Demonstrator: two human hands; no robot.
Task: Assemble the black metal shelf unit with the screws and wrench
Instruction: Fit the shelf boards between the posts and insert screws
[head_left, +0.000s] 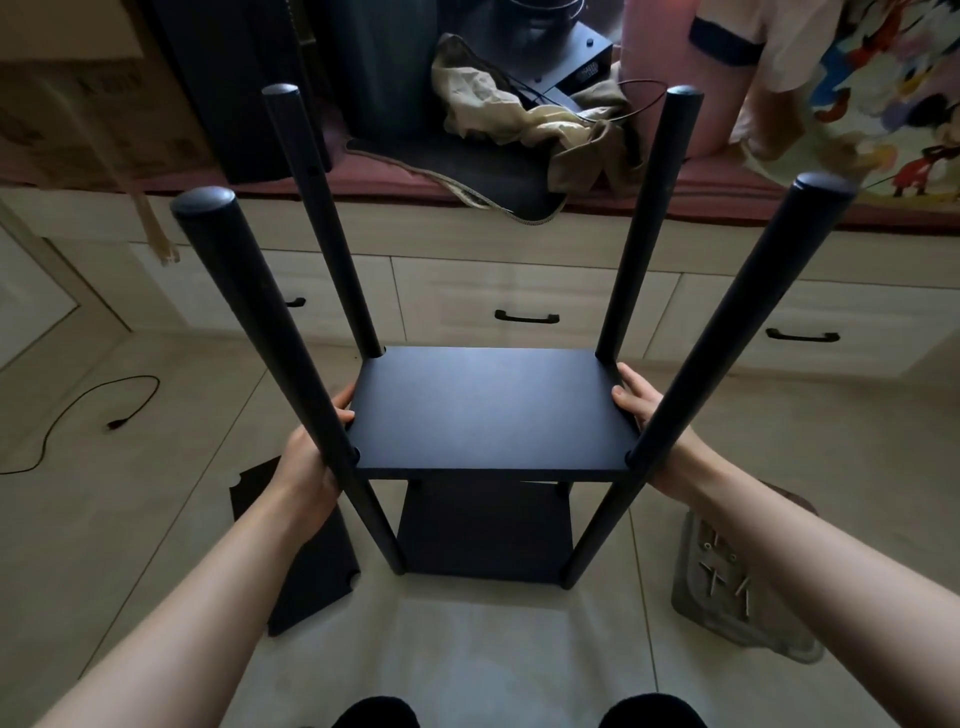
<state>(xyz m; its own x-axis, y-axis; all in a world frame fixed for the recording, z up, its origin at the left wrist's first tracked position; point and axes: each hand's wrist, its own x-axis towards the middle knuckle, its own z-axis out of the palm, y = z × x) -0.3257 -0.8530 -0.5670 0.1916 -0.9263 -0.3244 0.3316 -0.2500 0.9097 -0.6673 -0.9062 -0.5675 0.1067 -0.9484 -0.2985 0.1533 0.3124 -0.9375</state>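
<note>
Both hands are gripping the middle shelf board (488, 410) of the shelf unit (483, 525), which is standing on the floor dead centre: the left hand (311, 457) is curling round the board's 9 o'clock edge, the right hand (641, 402) round the 3 o'clock edge. It is looking stiff, smooth and probably fairly light, with four posts (270, 332) wobbling free up top, so side edges between posts seem the surest hold. A spare board (306, 561) is lying at 8 o'clock, the screws (727, 577) at 4 o'clock.
</note>
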